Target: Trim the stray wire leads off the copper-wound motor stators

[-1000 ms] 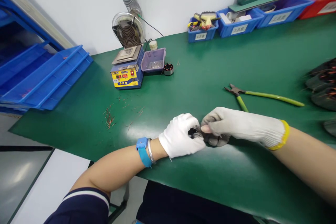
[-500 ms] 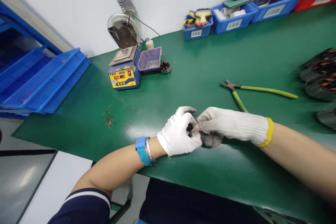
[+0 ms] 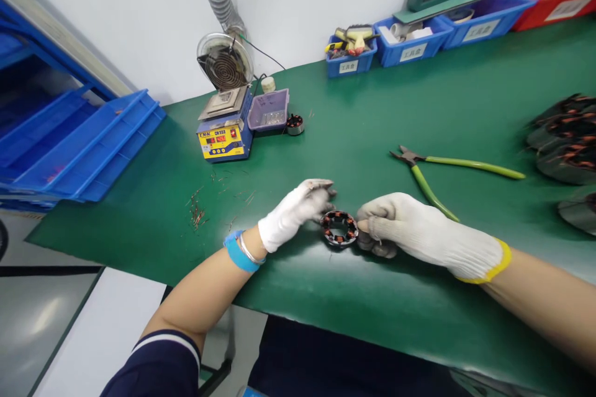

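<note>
A ring-shaped motor stator (image 3: 328,237) with copper windings and an open centre is tilted toward me just above the green table. Gloved in white with a yellow cuff, my right hand (image 3: 395,226) pinches its right rim between thumb and fingers. My left hand (image 3: 298,211), also white-gloved, is at the stator's upper left with fingers stretched out and somewhat blurred. Whether its fingertips touch the rim I cannot tell. Diagonal cutters (image 3: 414,158) with green handles lie spread just beyond my right hand.
Copper wire scraps (image 3: 196,216) lie on the table (image 3: 288,288) at left. Behind stand a solder pot (image 3: 226,142), a purple tray (image 3: 269,110) and another stator (image 3: 295,125). Several stators (image 3: 565,161) are stacked at right. Blue bins (image 3: 351,66) line the wall; blue trays (image 3: 93,149) fill the left.
My left hand has come off the stator toward the left and unfolded its fingers. The stator, mostly covered before, now shows its whole ring, still in my right hand.
</note>
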Action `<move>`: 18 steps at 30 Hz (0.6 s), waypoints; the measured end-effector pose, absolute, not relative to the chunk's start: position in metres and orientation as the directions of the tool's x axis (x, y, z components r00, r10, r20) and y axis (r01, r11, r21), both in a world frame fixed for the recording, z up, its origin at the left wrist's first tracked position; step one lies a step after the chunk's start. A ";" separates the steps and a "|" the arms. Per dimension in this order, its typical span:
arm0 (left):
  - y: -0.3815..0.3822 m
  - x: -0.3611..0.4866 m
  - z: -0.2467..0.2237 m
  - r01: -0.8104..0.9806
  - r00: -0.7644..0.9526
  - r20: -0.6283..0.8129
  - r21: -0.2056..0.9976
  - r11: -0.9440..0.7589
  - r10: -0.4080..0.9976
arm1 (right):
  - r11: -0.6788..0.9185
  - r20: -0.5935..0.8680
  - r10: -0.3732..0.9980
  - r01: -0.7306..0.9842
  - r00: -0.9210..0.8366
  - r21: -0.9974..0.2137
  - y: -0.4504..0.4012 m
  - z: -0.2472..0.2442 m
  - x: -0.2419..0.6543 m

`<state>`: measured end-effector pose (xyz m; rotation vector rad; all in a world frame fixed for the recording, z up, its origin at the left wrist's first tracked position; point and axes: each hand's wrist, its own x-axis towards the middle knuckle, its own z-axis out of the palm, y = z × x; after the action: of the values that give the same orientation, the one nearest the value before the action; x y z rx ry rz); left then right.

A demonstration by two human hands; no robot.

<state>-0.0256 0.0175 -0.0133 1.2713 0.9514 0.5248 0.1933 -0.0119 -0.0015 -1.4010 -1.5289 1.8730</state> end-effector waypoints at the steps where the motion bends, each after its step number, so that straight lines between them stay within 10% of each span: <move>1: 0.022 -0.028 -0.012 0.167 0.579 -0.395 0.914 0.371 0.713 | -0.352 -0.444 0.778 0.278 -0.444 -0.894 -0.012 0.000 0.195; 6: 0.019 -0.030 -0.008 0.208 0.725 -0.471 0.845 0.493 0.503 | -0.397 -0.450 0.806 0.213 -0.384 -0.893 -0.012 0.007 0.196; 10: 0.001 -0.021 0.000 0.043 0.580 0.005 0.998 -0.037 0.814 | -0.447 -0.467 0.828 0.137 -0.311 -0.884 -0.012 0.011 0.195; 14: -0.011 -0.020 0.010 0.192 0.665 0.269 0.840 -0.508 0.697 | -0.416 -0.440 0.834 0.145 -0.333 -0.898 -0.016 0.015 0.197; 18: -0.005 -0.020 0.009 0.313 0.481 -0.026 0.939 -0.143 0.876 | -0.313 -0.384 0.843 0.237 -0.377 -0.920 -0.021 0.015 0.201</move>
<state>-0.0197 -0.0053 0.0085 1.6970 1.0257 0.6839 0.2006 -0.0209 0.0146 -1.3813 -1.4649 1.7369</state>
